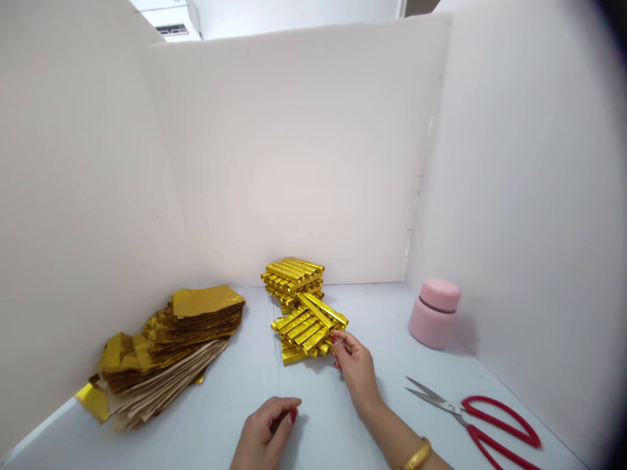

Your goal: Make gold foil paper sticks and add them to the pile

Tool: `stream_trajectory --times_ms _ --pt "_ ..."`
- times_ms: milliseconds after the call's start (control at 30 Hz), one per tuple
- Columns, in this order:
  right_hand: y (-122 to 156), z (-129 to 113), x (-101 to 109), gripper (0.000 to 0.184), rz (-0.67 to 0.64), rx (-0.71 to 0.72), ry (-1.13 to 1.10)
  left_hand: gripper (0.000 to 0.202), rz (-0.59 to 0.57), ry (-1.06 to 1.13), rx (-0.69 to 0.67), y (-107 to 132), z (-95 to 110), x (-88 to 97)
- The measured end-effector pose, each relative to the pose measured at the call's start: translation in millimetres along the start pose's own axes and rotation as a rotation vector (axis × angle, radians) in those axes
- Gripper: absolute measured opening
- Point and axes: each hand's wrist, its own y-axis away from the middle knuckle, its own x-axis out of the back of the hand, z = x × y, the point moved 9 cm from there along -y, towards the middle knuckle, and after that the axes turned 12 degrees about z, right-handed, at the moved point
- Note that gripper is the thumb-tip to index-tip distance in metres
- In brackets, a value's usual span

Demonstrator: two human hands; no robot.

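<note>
far left, against the white foam board wall (83,196), sits a slumped stack of gold foil sheets (196,313) on tan kraft paper sheets (166,385). one loose gold sheet (92,401) pokes out at the stack's lower corner onto the pale table (235,385).

next along, low and nearest you, is your left hand (264,434). its fingers curl in toward the palm, leaving the hand narrow, and nothing shows in it. it sits well apart from the foil stack and just short of the gold bars, which lie ahead and to its right.

those gold foil-wrapped bars are in two groups near the back wall. a neat crisscrossed stack of gold bars (292,277) stands behind a looser pile of gold bars (306,333), and the two groups touch. a few bars on the pile lie tilted across the others.

your right hand (355,369), with a gold bangle (417,455) on the wrist, reaches the pile's right edge. its thumb and fingers are drawn into a narrow pinch, and your fingertips (334,338) touch the end of a bar. you can't tell from this view whether that bar is gripped.

further right, well clear of your hand, stands a pink lidded jar (435,313). below it lie red-handled scissors (473,418), their blades slightly apart.
</note>
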Motion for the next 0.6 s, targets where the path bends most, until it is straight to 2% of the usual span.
stream_trajectory --times_ms 100,333,600 --pt "0 0 0 0.034 0.002 0.001 0.012 0.025 -0.001 -0.004 0.003 1 1 -0.9" --pt "0 -7 1 0.034 0.017 0.047 0.02 0.027 0.098 0.038 0.018 1 1 1.0" --pt "-20 -21 18 0.037 0.111 0.146 0.079 0.025 0.041 0.003 -0.012 1 3 -0.3"
